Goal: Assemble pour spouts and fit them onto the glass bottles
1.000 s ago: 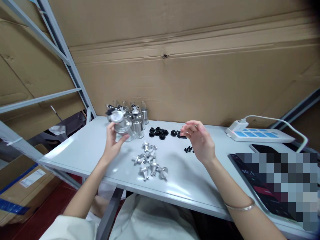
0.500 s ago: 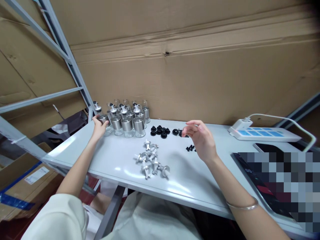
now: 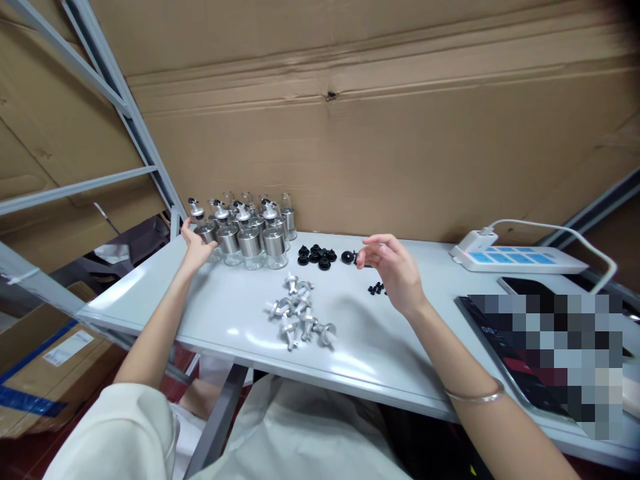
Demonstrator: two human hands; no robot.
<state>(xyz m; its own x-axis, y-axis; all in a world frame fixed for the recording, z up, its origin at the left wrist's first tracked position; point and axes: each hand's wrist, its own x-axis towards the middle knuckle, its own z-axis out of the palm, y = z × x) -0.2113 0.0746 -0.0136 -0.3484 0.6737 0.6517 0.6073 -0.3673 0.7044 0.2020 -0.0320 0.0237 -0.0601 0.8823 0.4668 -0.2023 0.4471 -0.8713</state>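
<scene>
A glass bottle with a steel band and a silver pourer top with a black tip stands upright at the left end of the bottle group. My left hand is right at its near side, thumb and fingers spread apart; whether they still touch the glass is hard to tell. Above the right part of the table hovers my right hand, fingers loosely bent and apart, nothing visible in them. Near it lie small black pieces and a round black part, partly hidden group behind the fingers.
Several similar bottles stand in rows, some with pourer tops. Black stoppers and silver pourer tops lie mid-table. A power strip and a phone are at right. Cardboard walls the back; a metal frame rises left.
The leftmost bottle has moved closer to the others, and my left hand's fingers have opened around it. My right hand stays nearly still. The whole view has shifted slightly.
</scene>
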